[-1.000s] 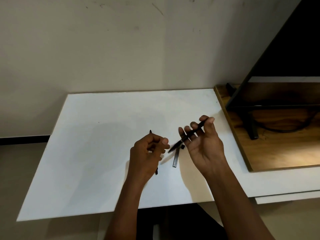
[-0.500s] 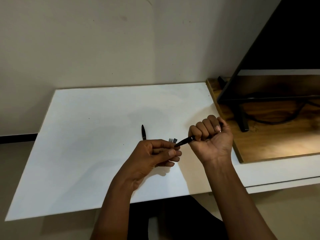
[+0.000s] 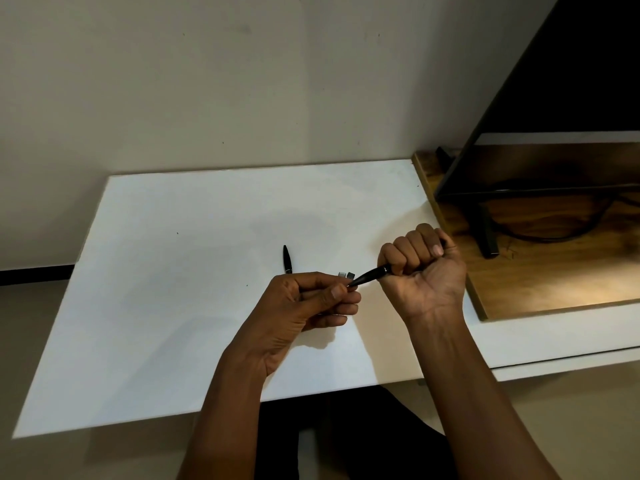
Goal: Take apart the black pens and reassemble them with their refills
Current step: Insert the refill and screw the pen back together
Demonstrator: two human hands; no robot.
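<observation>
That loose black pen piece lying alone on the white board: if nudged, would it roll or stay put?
The pen piece looks round and tapered, so it would probably roll, likely curving. It appears slim and rigid, probably light. The white board looks smooth and flat, offering little to stop it.

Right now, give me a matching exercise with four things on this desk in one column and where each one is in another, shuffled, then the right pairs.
1. pen in hand
2. loose pen piece
3. right hand
4. wooden board

A. lying alone on the white tabletop
B. fisted around the pen's barrel
C. under the dark stand, far right
D. spanning both hands

Pairs: 1-D, 2-A, 3-B, 4-C
</observation>
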